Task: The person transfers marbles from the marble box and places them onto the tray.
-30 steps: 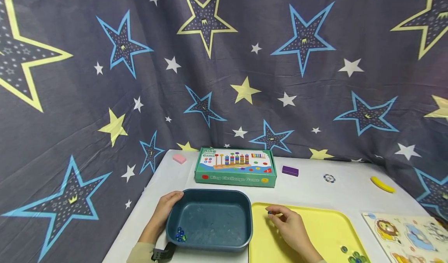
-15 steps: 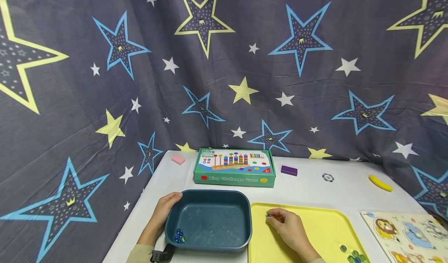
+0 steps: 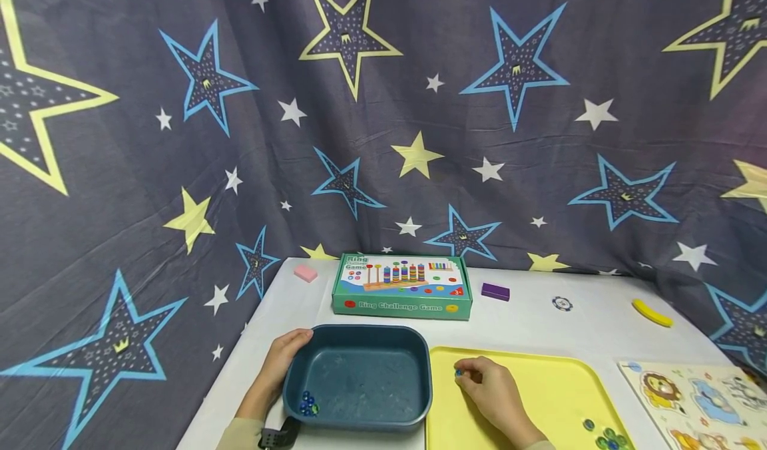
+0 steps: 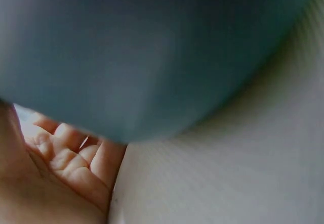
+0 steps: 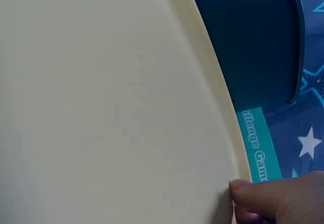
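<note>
My left hand [image 3: 280, 363] holds the left side of a dark blue basin [image 3: 365, 370], its fingertips at the rim near the back corner. In the left wrist view the blurred basin wall [image 4: 126, 57] covers part of that hand. Several blue and green glass marbles [image 3: 308, 405] lie in the basin's front left corner. Over the left part of a yellow tray [image 3: 539, 383], my right hand [image 3: 494, 390] pinches a small blue marble [image 3: 458, 373] between thumb and fingers. The right wrist view shows the thumb [image 5: 253, 193], with the marble hidden.
More green and blue marbles [image 3: 610, 440] lie at the tray's front right. Behind the basin stands a green Ring Challenge Game box [image 3: 401, 287]. Around the table are a pink block [image 3: 305, 273], purple block [image 3: 495, 291], poker chip [image 3: 562, 303], yellow banana-shaped piece [image 3: 652, 313] and animal puzzle board [image 3: 695, 403].
The right hand has shifted slightly down and left, and the marble turns between its fingertips. My left hand and the basin stay in place; the head view has moved a little.
</note>
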`<state>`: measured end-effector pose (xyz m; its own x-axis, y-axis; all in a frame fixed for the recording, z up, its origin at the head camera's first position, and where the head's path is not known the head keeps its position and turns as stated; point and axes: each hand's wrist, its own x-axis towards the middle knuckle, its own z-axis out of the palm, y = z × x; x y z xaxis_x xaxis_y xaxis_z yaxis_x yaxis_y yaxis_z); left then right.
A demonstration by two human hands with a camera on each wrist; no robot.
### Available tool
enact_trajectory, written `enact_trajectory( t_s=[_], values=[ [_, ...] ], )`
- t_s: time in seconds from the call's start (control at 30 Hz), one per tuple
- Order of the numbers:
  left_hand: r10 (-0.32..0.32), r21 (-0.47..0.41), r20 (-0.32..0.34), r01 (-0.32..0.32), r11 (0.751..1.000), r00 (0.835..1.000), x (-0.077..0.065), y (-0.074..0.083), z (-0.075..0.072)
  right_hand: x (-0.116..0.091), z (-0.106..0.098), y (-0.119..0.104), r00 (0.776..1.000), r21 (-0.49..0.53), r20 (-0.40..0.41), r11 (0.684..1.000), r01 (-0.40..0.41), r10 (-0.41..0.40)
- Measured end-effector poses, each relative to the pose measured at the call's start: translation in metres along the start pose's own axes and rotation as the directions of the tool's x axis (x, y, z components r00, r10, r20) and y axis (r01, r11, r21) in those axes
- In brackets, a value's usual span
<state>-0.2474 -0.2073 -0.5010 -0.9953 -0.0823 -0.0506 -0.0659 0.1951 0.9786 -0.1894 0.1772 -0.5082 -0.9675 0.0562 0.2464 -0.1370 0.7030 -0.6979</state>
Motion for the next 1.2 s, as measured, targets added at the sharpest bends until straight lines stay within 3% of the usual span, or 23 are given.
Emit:
enact_trajectory(
  t_s=[0.23,0.47,0.6,0.77,0.87,1.0,1.07,1.13,1.2],
  values=[
    [0.004,-0.013,0.001,-0.004,1.0,1.0,0.0,-0.001,0.0,0.001,0.0,0.0,1.0,0.012,-0.005,1.0,-0.022,0.022],
    [0.0,0.0,-0.002,0.0,1.0,1.0,0.0,-0.002,-0.001,0.001,0.003,0.0,0.995,0.071,-0.097,0.997,0.016,-0.01],
    [0.009,0.006,-0.005,-0.009,1.0,1.0,0.0,-0.001,-0.001,0.001,0.0,-0.006,0.992,0.15,-0.129,0.989,0.008,0.011],
    [0.01,0.002,0.002,-0.01,1.0,1.0,0.001,-0.001,0.0,0.0,-0.005,-0.024,0.991,0.296,-0.109,0.954,-0.044,0.079],
    [0.01,-0.003,0.012,-0.01,1.0,1.0,0.001,-0.001,-0.001,-0.001,-0.008,-0.044,0.994,0.386,-0.073,0.922,-0.042,0.076],
    [0.015,-0.003,0.019,-0.015,1.0,1.0,0.001,0.0,-0.002,-0.003,-0.015,-0.079,1.0,0.478,0.002,0.878,-0.008,0.008],
    [0.013,-0.001,0.018,-0.013,1.0,1.0,0.001,0.0,-0.002,-0.004,-0.02,-0.097,0.995,0.489,0.063,0.871,0.035,-0.075],
    [0.006,0.001,0.014,-0.006,1.0,1.0,0.0,0.001,-0.002,-0.005,-0.021,-0.112,0.976,0.485,0.133,0.87,0.088,-0.173],
    [0.001,0.003,0.01,-0.001,1.0,1.0,0.0,0.002,-0.001,-0.004,-0.017,-0.119,0.942,0.48,0.199,0.865,0.148,-0.271]
  ],
)
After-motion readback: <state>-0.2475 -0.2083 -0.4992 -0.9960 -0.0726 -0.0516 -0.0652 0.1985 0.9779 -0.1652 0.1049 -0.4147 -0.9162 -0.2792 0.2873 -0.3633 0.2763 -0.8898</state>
